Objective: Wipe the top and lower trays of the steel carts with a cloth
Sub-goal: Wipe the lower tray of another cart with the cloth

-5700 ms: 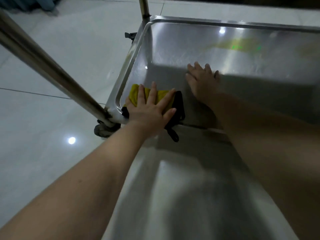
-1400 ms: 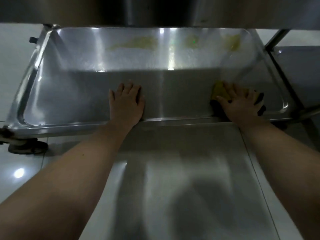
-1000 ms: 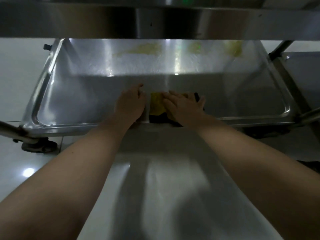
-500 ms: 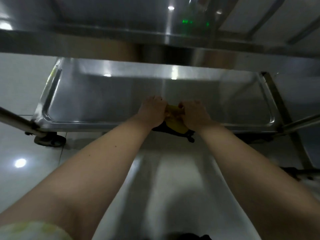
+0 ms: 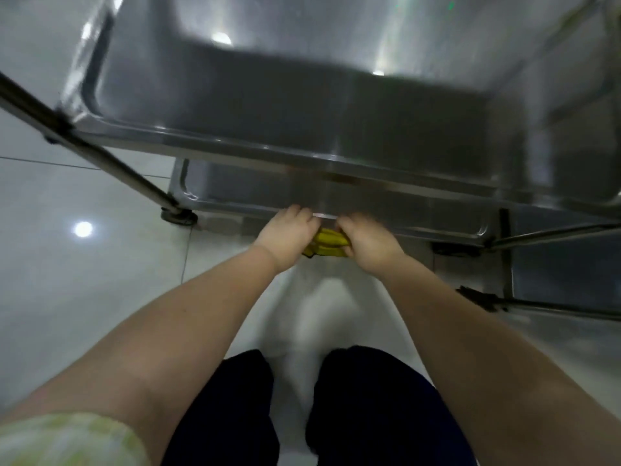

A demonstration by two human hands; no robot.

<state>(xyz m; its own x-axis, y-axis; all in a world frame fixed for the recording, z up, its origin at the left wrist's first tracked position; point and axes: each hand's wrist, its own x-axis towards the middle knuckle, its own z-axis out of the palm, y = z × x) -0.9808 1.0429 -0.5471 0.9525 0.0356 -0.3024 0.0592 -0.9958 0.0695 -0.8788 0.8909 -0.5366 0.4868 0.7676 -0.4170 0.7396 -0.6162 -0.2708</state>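
I look down over the steel cart's top tray (image 5: 235, 142), which fills the upper view. Only the front rim of the lower tray (image 5: 208, 205) shows beneath it. A bunched yellow cloth (image 5: 327, 243) sits between my two hands just in front of that lower rim. My left hand (image 5: 289, 235) grips the cloth's left end with curled fingers. My right hand (image 5: 366, 242) grips its right end. Both hands are close together, off the tray.
A slanted steel handle bar (image 5: 84, 146) runs down the left to a caster (image 5: 176, 215). Another cart's steel frame (image 5: 554, 307) stands at the right. Glossy white floor tiles (image 5: 84, 280) lie around. My dark-trousered legs (image 5: 302, 408) are at the bottom.
The cloth passed from wiping under my right hand to being bunched between both hands. Both hands pulled it off the lower tray toward me. The view rose above the top tray.
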